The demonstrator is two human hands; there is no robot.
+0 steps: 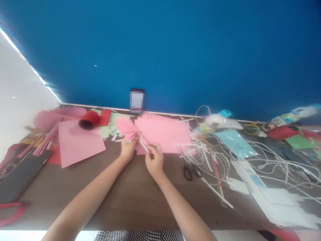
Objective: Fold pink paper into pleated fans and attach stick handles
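Note:
Between my two hands is a folded pink paper fan (pixel 125 128), its pleats spread out toward the left. My left hand (pixel 128 149) is closed around its gathered base. With thumb and fingers pinched, my right hand (pixel 154 159) grips the end of a narrow pale strip (pixel 143 144) that runs down from the fan; whether it is paper or tape I cannot tell. Pink paper sheets (pixel 163 134) lie flat on the table just behind my hands. Black-handled scissors (pixel 192 172) rest to the right of my right hand.
At left lie a large pleated pink fan (pixel 57 118), a pink sheet (pixel 80 144), a red roll (pixel 89 120) and a dark flat object (pixel 23 175). A phone (pixel 137 101) leans on the blue wall. Right are tangled white cables (pixel 220 160), a glue bottle (pixel 215 120) and a power strip (pixel 253 180).

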